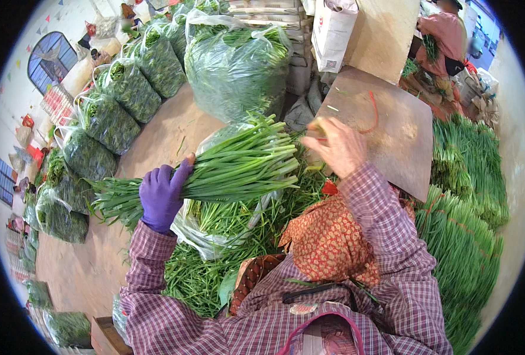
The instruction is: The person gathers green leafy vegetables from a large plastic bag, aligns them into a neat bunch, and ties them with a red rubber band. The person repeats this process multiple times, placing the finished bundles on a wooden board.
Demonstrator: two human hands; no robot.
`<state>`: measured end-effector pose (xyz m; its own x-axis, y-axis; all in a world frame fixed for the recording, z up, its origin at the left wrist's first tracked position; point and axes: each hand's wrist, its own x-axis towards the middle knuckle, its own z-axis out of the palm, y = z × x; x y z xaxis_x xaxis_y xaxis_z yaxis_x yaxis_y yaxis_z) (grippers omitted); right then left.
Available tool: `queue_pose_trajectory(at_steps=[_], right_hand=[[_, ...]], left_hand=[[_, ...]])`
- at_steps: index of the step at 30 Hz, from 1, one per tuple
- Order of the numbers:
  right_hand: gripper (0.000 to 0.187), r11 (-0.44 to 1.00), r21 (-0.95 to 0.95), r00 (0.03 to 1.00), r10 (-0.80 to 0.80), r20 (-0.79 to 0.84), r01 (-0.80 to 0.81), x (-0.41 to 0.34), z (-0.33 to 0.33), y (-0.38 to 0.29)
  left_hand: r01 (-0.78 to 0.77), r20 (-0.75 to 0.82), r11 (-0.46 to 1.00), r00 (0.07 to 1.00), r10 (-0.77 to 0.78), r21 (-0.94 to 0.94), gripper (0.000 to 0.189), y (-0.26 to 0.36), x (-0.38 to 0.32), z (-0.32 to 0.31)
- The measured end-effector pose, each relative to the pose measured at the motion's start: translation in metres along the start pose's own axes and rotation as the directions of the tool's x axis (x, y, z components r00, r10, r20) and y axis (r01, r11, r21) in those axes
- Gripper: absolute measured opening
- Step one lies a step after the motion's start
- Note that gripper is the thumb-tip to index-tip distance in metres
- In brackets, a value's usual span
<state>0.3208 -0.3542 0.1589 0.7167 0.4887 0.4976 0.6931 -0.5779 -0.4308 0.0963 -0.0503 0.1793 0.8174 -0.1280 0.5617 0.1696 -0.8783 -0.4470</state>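
My left hand (161, 195), in a purple glove with a bare thumb tip, grips a thick bunch of green chives (240, 159). The leaf ends point left and the pale cut ends point right. Just beyond those pale ends is my bare right hand (335, 144), its fingers bent and blurred; whether they pinch something small is hard to tell. Beneath the bunch, an open clear plastic bag (200, 237) contains more chives. Loose green leaves (191, 284) lie around it. A red tie strip (374, 111) rests on the brown board (395, 151) beside my right hand.
A large clear bag of chives (238, 71) stands ahead. Several filled bags (107, 120) line the left. Tied chive bundles (457, 248) are stacked at right. A white paper bag (333, 35) stands behind the board. Another person (442, 40) works at the upper right, holding greens.
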Motion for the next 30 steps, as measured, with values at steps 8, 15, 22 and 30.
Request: queue_pose_trajectory(at_steps=[8, 15, 22, 30], right_hand=[[0.015, 0.990, -0.093, 0.974, -0.121, -0.193, 0.104, 0.014, 0.026, -0.028], [0.058, 0.993, -0.089, 0.960, 0.094, 0.265, -0.072, 0.016, 0.014, 0.043], [0.070, 0.891, 0.430, 0.779, -0.162, 0.606, -0.149, 0.057, 0.017, -0.001], [0.031, 0.890, 0.436, 0.928, -0.041, 0.371, -0.135, 0.043, 0.038, 0.007]], left_hand=[[-0.048, -0.003, 0.998, 0.999, 0.048, -0.032, 0.057, 0.011, 0.006, -0.009], [-0.079, -0.006, 0.995, 0.997, 0.079, -0.056, 0.055, 0.007, 0.001, -0.019], [-0.145, -0.044, 0.986, 0.989, 0.142, -0.087, 0.058, 0.017, 0.011, -0.020], [-0.124, -0.009, 0.989, 0.992, 0.124, -0.077, 0.059, 0.014, 0.001, -0.015]])
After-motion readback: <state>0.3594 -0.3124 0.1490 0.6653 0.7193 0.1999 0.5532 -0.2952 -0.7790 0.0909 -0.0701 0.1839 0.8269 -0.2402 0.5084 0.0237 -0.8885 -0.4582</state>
